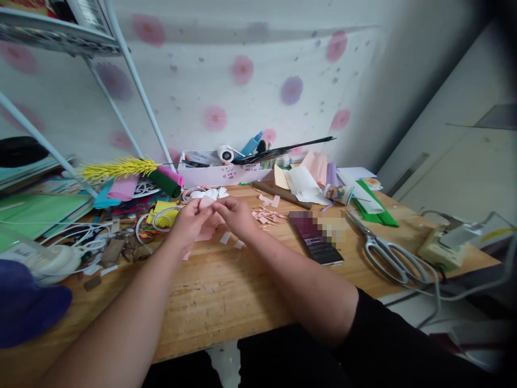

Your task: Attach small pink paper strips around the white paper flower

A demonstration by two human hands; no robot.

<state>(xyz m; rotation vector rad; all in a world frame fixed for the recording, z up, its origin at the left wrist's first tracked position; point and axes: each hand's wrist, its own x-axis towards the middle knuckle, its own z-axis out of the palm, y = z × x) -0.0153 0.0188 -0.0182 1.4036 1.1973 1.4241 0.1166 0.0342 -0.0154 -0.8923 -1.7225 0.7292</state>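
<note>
Both hands meet near the middle of the wooden table, over pale pink paper. My left hand (193,216) is closed on a small pink paper piece (207,201), its fingertips pinching one side. Against the other side of that piece, my right hand (234,213) pinches with thumb and forefinger. Larger pink paper (208,227) shows below and between the hands. Small pale strips (225,237) lie just under my right wrist. To the right of my right hand is a pile of thin twisted pink pieces (269,216).
A phone (315,237) and large scissors (388,253) lie to the right. Behind stands a white box (226,175) of tools. Cables, yellow paper (163,213) and scraps crowd the left. A purple object (32,304) is at the near left.
</note>
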